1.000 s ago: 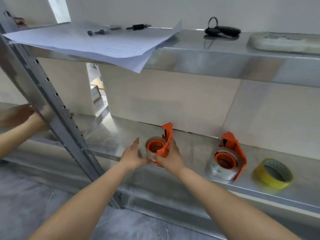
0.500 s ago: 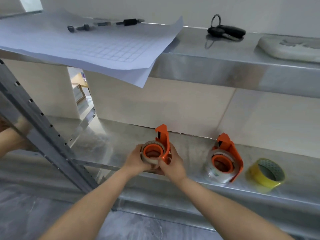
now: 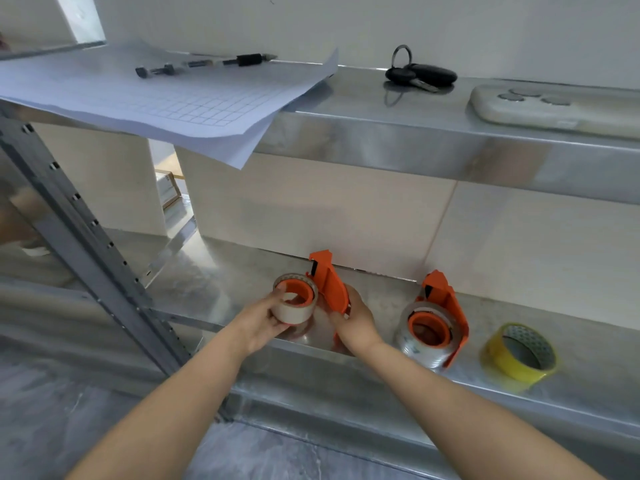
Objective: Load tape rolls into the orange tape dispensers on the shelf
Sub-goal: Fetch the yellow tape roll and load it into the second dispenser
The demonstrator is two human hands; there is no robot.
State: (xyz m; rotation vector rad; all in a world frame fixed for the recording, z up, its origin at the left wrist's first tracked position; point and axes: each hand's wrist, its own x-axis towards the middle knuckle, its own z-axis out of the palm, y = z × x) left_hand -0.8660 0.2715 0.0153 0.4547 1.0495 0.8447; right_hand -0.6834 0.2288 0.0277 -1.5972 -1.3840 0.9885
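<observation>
Left hand now gripping roll

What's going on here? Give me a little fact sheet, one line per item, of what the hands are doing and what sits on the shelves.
left hand: grips the clear tape roll on an orange hub
right hand: holds the orange dispenser upright on the lower shelf
second dispenser: to the right, tape roll already on its hub
yellow tape roll: loose, far right, not in a dispenser
upper shelf: gridded paper, pen, keys
</observation>
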